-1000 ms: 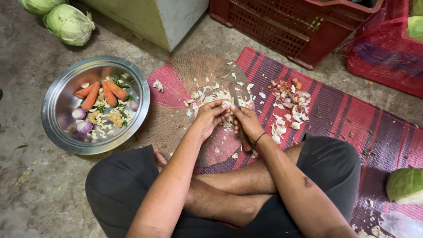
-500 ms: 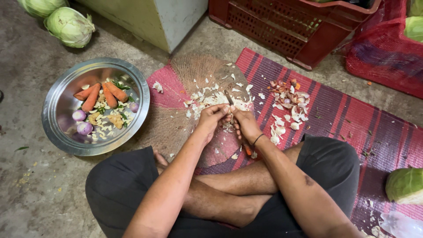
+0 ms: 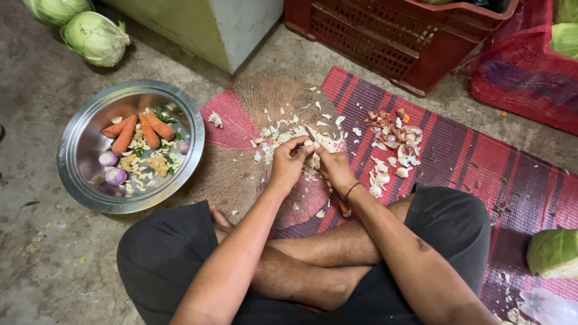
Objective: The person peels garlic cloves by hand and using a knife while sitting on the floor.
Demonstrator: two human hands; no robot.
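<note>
head view, left hand (image 3: 289, 161) and right hand (image 3: 335, 168) pinching small knife (image 3: 309, 133) between them, above white peelings (image 3: 283, 133)

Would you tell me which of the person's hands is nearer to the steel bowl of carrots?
The left hand. It works over the white peelings, on the side toward the steel bowl. The right hand sits just beyond it, farther from the bowl.
</note>
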